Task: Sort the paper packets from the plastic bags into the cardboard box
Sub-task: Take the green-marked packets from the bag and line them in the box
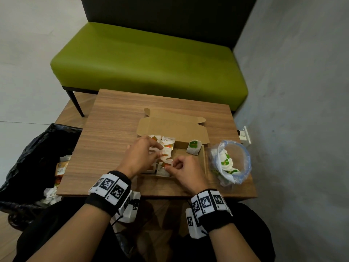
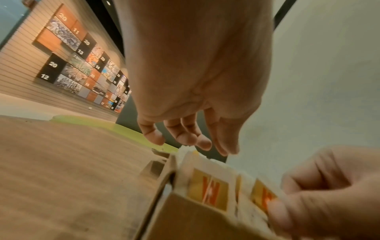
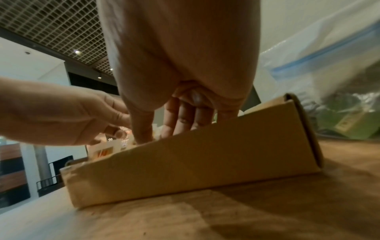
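The left hand (image 1: 140, 155) reaches into the box (image 1: 203, 159), fingers loosely spread over the orange packets (image 1: 166, 148) stood in rows at its left end; whether it grips one I cannot tell. The right hand (image 1: 186, 172), fingers curled, pinches a packet at the near row. One green packet (image 1: 194, 147) leans at the box's far right. Right of the box, a bag (image 1: 243, 163) of green packets lies on the table (image 1: 113, 129)
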`<state>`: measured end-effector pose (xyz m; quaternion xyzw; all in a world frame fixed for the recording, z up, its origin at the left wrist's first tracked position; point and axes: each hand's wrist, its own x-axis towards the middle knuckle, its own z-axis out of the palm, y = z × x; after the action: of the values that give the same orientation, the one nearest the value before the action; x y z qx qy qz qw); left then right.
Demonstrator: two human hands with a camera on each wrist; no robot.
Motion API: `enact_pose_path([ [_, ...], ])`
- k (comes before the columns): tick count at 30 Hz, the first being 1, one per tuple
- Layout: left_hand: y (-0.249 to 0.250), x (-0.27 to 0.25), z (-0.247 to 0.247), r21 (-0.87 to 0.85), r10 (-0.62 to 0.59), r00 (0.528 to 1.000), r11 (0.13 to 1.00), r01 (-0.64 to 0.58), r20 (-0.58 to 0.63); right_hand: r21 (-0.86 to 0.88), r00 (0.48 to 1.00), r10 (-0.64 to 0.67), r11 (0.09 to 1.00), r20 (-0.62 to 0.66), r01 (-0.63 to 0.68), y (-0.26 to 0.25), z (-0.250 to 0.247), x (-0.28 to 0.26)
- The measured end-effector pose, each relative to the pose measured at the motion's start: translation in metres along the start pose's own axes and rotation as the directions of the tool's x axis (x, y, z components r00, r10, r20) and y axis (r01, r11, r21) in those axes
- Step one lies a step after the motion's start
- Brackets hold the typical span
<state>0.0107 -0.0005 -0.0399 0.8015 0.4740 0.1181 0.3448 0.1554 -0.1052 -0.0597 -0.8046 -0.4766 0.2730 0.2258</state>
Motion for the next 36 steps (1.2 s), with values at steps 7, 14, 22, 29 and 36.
enact_pose_path([
  [7, -0.015, -0.006, -0.018, -0.09, -0.016, 0.996, 0.996, 0.008, -0.085, -0.042, 0.996, 0.02, 0.999, -0.089, -0.024, -0.003, 0.004, -0.001],
  [14, -0.03, -0.017, -0.027, -0.032, 0.004, 0.996, 0.999, -0.001, 0.094, 0.002, 0.995, 0.056, 0.998, -0.085, -0.056, -0.002, 0.004, 0.002],
  [22, -0.026, -0.014, -0.014, 0.29, 0.034, 0.999, 0.957, -0.033, 0.0, 0.035, 0.995, 0.055, 0.998, -0.082, -0.053, -0.009, -0.002, -0.003],
  [29, -0.028, -0.018, -0.022, 0.061, 0.038, 0.997, 0.998, -0.034, -0.061, 0.18, 0.986, -0.029, 0.982, -0.167, 0.059, -0.009, -0.05, -0.019],
  [36, 0.011, -0.012, -0.016, -0.05, 0.156, 0.978, 0.985, -0.164, -0.136, 0.023, 0.812, -0.031, 0.998, -0.583, 0.055, 0.026, -0.123, -0.028],
])
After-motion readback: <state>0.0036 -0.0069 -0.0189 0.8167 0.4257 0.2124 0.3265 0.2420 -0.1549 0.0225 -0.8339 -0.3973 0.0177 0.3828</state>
